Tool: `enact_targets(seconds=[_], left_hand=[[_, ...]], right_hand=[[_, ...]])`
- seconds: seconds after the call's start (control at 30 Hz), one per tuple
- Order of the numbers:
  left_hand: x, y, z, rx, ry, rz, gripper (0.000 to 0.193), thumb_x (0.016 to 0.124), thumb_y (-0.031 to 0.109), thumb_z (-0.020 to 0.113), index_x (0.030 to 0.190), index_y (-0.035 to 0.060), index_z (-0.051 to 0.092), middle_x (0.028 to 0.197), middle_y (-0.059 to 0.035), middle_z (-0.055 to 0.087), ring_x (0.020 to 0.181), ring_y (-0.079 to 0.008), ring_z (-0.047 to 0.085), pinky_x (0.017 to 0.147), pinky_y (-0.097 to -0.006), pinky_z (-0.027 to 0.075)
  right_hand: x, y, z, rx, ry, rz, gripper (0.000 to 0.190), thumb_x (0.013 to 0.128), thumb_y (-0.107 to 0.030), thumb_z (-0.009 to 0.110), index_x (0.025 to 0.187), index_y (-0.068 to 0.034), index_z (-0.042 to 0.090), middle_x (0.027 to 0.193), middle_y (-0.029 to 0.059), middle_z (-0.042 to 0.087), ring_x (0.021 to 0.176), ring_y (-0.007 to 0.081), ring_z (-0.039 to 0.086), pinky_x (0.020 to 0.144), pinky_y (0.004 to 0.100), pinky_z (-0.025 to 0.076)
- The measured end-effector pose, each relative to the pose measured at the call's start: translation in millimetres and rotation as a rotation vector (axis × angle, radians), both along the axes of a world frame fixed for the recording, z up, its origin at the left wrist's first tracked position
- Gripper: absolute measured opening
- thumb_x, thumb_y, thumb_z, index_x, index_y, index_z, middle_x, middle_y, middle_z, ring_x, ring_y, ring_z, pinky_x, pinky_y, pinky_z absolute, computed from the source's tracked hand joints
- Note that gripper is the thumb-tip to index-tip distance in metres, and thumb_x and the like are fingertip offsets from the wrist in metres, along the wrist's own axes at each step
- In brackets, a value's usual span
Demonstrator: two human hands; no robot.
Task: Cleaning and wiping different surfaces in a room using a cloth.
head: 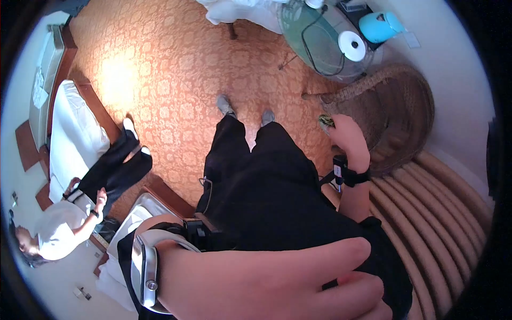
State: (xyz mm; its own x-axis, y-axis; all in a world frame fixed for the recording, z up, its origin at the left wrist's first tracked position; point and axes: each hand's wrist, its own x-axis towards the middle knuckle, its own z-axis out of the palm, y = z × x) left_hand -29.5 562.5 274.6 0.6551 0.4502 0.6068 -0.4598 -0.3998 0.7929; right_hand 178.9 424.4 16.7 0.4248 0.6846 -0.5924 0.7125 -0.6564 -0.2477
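Note:
My left hand (264, 280), with a smartwatch (145, 276) on its wrist, reaches across the bottom of the view, very near the camera. Its fingers are bent and the palm is turned away, so whether it holds anything is hidden. Out to the right, my right hand (349, 134) closes on a small green and yellow patterned item (326, 120), perhaps a packet, of which only one end shows. A black strap with a small black device (340, 170) is on that wrist. The hand appears in front of the edge of a brown wicker chair (400, 120).
A glass table (296, 24) bears a turquoise electric kettle (378, 27), a white disc with a black centre (352, 46) and a dark cable. Brown curtains (432, 208) hang at right. Another person (60, 228) is at left, near beds (74, 132). Patterned carpet (180, 72) lies ahead.

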Motion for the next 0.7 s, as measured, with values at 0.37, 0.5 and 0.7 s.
enact_targets(seconds=[0.37, 0.5, 0.7], left_hand=[[-128.6, 220.5, -45.0, 0.358, 0.391, -0.361, 0.011, 0.079, 0.018, 0.060, 0.087, 0.0105, 0.063, 0.085, -0.0020, 0.060, 0.075, -0.0192, 0.060, 0.078, -0.0359, 0.050], [-211.6, 301.4, -87.7, 0.282, 0.748, -0.069, 0.015, 0.075, 0.008, 0.061, 0.090, 0.0105, 0.062, 0.092, -0.0074, 0.061, 0.089, -0.0292, 0.059, 0.079, -0.0409, 0.048], [-341.2, 353.8, -228.9, 0.119, 1.521, 0.466, 0.018, 0.083, 0.007, 0.053, 0.099, 0.0069, 0.061, 0.090, -0.0140, 0.062, 0.086, -0.0343, 0.062, 0.078, -0.0455, 0.050]], right_hand=[[-18.8, 165.3, -66.9, -0.015, -0.020, -0.001, 0.034, 0.084, -0.031, 0.065, 0.098, 0.000, 0.067, 0.096, 0.0260, 0.066, 0.095, 0.0426, 0.063, 0.082, 0.0470, 0.050], [-12.8, 191.6, -137.7, -0.124, -0.013, -0.013, 0.039, 0.083, -0.035, 0.068, 0.102, -0.002, 0.069, 0.093, 0.0223, 0.070, 0.087, 0.0361, 0.068, 0.074, 0.0433, 0.054], [-17.8, 242.9, -187.4, -0.274, -0.008, -0.047, 0.044, 0.080, -0.036, 0.072, 0.112, -0.007, 0.069, 0.091, 0.0162, 0.072, 0.076, 0.0272, 0.070, 0.066, 0.0384, 0.058]])
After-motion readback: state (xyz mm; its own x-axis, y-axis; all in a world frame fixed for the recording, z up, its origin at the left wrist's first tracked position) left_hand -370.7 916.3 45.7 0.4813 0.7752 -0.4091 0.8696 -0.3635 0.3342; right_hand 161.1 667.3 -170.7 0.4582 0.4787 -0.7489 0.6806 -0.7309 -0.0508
